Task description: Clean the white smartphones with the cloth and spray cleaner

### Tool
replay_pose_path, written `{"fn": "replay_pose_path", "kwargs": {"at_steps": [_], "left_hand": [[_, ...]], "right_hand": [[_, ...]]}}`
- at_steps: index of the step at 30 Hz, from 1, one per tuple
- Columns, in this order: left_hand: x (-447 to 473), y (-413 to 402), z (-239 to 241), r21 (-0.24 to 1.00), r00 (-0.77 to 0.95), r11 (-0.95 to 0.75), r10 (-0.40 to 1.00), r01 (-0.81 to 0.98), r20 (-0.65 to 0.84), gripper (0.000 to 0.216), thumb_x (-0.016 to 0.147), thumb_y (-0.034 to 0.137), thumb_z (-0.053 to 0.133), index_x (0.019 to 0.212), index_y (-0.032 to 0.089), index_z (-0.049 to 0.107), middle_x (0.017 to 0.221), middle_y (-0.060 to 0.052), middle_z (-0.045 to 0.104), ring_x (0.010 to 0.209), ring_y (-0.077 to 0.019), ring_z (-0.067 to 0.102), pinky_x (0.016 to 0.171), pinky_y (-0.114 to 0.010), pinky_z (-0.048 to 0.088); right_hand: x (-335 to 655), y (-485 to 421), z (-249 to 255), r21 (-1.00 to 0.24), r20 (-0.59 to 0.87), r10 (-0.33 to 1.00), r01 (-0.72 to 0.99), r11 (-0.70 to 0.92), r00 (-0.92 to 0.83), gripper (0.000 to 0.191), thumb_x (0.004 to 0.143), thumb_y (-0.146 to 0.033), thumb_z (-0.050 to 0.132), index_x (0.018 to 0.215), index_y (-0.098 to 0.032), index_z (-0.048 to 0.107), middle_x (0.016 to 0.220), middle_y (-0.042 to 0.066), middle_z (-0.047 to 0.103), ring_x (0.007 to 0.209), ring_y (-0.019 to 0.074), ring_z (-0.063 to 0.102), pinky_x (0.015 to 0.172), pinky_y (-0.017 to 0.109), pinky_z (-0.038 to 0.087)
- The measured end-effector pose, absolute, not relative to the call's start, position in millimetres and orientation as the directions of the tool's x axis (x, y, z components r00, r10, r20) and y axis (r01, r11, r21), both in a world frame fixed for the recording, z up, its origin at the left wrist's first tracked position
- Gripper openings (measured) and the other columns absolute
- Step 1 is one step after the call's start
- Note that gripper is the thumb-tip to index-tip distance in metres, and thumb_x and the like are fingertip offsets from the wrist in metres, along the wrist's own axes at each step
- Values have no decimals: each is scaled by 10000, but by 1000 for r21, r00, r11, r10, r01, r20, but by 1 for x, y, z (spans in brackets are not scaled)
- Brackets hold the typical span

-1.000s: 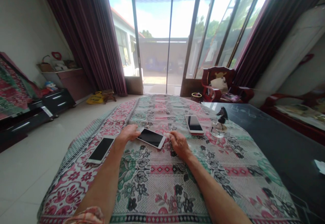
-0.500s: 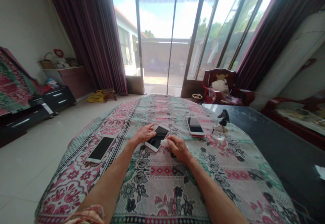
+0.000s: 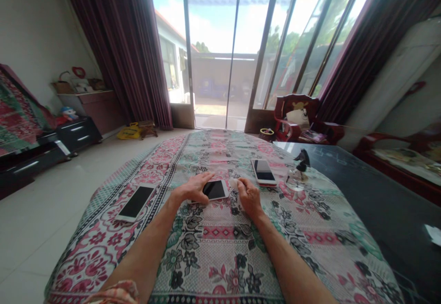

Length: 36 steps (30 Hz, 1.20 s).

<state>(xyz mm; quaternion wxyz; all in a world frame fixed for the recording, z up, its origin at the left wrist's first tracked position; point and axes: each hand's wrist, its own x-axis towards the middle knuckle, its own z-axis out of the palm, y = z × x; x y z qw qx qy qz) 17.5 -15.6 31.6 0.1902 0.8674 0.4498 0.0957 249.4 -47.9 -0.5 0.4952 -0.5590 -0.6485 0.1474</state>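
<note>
A white smartphone with a dark screen lies nearly sideways on the patterned tablecloth. My left hand grips its left end, thumb along the near edge and fingers along the far one, hiding that end. Just right of the phone, apart from it, my right hand pinches a small white piece of tissue. Farther right sits another white phone, seemingly stacked on something with a red edge. A third white phone rests screen up at the left.
A clear spray bottle with a black nozzle stands at the table's right side. Beyond it is a dark table. A carved wooden chair and a small bin are behind, near the glass doors.
The phone between my hands has turned clockwise, from slanted to nearly sideways. My left hand has closed around its left end. My right hand has moved right with the tissue, off the phone.
</note>
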Motion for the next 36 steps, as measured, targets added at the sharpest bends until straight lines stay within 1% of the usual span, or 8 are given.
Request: {"fn": "replay_pose_path", "kwargs": {"at_steps": [2,4,7,10,16,20,27,36], "left_hand": [[21,-18,32,394,535,-508,844,766,48,1023,591,417,771,1471,223,288,1530,-129,310,1388,-343,291,1126,-455,222],[32,-22,31,385,546,-533,833,753,85,953,607,445,767,1436,207,364,1486,-135,389,1353,-326,361,1114,-424,254],[46,-25,29,374,587,-582,801,722,114,782,629,410,759,1337,201,504,1349,-116,555,1244,-300,498,1053,-376,347],[46,-25,31,411,594,-599,789,687,158,738,613,373,766,1296,197,550,1246,-90,634,1144,-285,575,986,-345,417],[18,-20,49,697,460,-440,870,565,177,812,627,342,752,1379,212,473,1312,-64,603,1199,-255,554,1037,-341,404],[8,-18,55,828,497,-385,854,408,152,826,629,305,751,1395,244,447,1312,-56,604,1238,-248,524,1050,-388,402],[5,-16,50,915,555,-308,823,260,120,840,608,235,774,1387,246,461,1323,-72,594,1276,-272,484,1079,-434,373],[6,-13,49,928,640,-320,757,190,130,823,611,239,811,1369,241,490,1329,-88,588,1268,-291,493,1094,-461,345]], "right_hand": [[249,-47,-1,-747,478,867,585,317,140,367,862,-410,384,878,-164,655,791,76,692,715,207,612,682,303,432],[250,-47,-2,-746,479,866,587,315,145,371,863,-413,380,886,-162,653,791,79,692,717,209,612,689,306,435],[250,-47,-2,-743,484,864,586,323,137,369,866,-411,380,892,-163,652,796,79,692,723,209,615,704,307,442],[250,-47,-1,-744,485,863,585,323,141,375,870,-413,378,897,-160,653,806,83,694,727,210,619,711,309,447],[248,-46,-2,-745,524,834,569,348,175,376,881,-423,382,911,-163,652,814,84,700,739,209,628,717,306,458],[246,-44,-4,-725,570,805,561,401,161,364,902,-420,387,927,-164,644,845,86,699,777,206,633,743,307,462],[242,-49,6,-680,659,737,538,498,152,286,933,-377,421,935,-182,630,873,68,676,819,187,619,773,302,464],[227,-62,26,-622,715,695,524,582,78,254,951,-335,417,974,-190,624,889,65,639,862,184,595,807,304,457]]}}
